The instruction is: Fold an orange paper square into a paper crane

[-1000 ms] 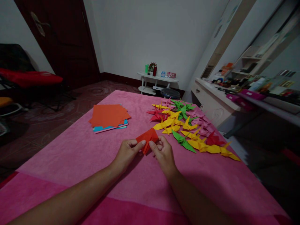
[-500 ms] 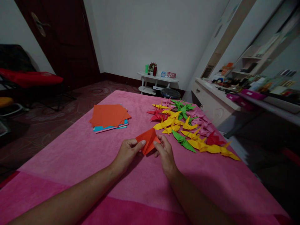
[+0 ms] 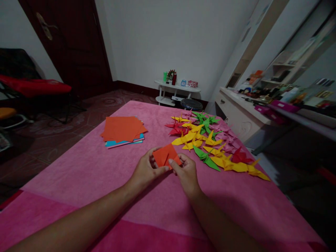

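Between left hand (image 3: 145, 170) and right hand (image 3: 188, 174), orange paper (image 3: 166, 156), corner apparently hidden.

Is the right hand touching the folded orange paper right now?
Touching. The head view shows the right hand with its thumb laid over the lower edge of the folded orange paper; the left hand pinches the other side.

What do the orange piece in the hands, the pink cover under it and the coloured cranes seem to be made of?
The orange piece looks like thin matte paper: it keeps sharp creases between the left hand and right hand. The pink cover seems to be soft cloth, perhaps towelling: dull and fuzzy. The cranes are likely the same paper, with crisp pointed folds.
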{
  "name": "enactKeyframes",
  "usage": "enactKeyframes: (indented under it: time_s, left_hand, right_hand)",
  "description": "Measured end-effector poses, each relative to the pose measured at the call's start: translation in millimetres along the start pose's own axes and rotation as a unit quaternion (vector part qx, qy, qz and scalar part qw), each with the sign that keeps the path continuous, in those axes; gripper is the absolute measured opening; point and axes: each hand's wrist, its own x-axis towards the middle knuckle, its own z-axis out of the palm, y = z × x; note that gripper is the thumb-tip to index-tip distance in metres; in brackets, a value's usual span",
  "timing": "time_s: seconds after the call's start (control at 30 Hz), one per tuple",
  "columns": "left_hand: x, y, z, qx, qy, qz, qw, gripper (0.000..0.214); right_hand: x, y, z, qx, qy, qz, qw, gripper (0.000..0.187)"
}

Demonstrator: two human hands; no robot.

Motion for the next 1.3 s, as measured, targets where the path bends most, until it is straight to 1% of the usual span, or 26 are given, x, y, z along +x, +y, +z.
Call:
enactKeyframes:
  time_s: [0.13, 0.23, 0.3, 0.4, 0.47, 0.57, 0.6, 0.67, 0.77, 0.87, 1.0, 1.13, 1.3]
  left_hand:
    - [0.1, -3.3, -3.3, 0.012, 0.02, -0.012, 1.0, 0.066]
    - [-0.2, -0.6, -6.5, 0.008, 0.014, -0.037, 0.999, 0.068]
    - [0.9, 2.4, -9.6, 0.002, -0.001, -0.041, 0.999, 0.071]
    - [4.8, 5.3, -17.5, -0.001, -0.025, -0.026, 0.999, 0.074]
    - [8.1, 5.1, -24.3, 0.002, -0.053, -0.014, 0.998, 0.073]
    - [12.0, 2.9, -33.0, 0.022, -0.095, -0.002, 0.995, 0.068]
    - [12.8, 2.3, -34.7, 0.03, -0.103, 0.0, 0.994, 0.067]
    - [13.6, 1.6, -36.2, 0.041, -0.108, 0.0, 0.993, 0.065]
    - [13.6, 1.1, -35.2, 0.052, -0.106, -0.002, 0.993, 0.061]
    - [12.7, -0.3, -33.9, 0.066, -0.101, 0.002, 0.993, 0.058]
    - [10.8, -1.7, -33.1, 0.08, -0.1, 0.007, 0.992, 0.057]
    - [9.6, -1.3, -32.2, 0.085, -0.104, 0.011, 0.991, 0.057]
    - [10.2, -2.0, -32.3, 0.106, -0.103, 0.023, 0.989, 0.056]
  right_hand:
    - [0.0, -2.3, 1.0, 0.006, -0.001, -0.001, 1.0, 0.021]
    - [1.1, -4.5, -1.6, 0.022, -0.013, 0.001, 1.0, 0.023]
    - [2.0, -5.6, -4.3, 0.027, -0.031, 0.004, 0.999, 0.023]
    - [3.5, -5.4, -8.2, 0.018, -0.068, 0.016, 0.997, 0.023]
    - [4.5, -4.0, -9.9, 0.008, -0.087, 0.026, 0.996, 0.022]
    - [5.8, -1.3, -10.4, 0.013, -0.098, 0.043, 0.994, 0.016]
    - [6.1, -0.4, -10.1, 0.018, -0.098, 0.047, 0.994, 0.017]
    - [6.4, 1.4, -9.1, 0.022, -0.088, 0.044, 0.995, 0.025]
    - [6.7, 5.5, -7.8, 0.029, -0.072, 0.014, 0.997, 0.038]
    - [7.4, 10.8, -7.5, 0.032, -0.072, -0.014, 0.997, 0.045]
    - [7.9, 15.9, -8.5, 0.013, -0.063, -0.038, 0.997, 0.044]
    - [7.0, 15.7, -9.2, -0.006, -0.061, -0.039, 0.997, 0.045]
    - [6.0, 10.7, -8.2, 0.001, -0.053, -0.058, 0.997, 0.038]
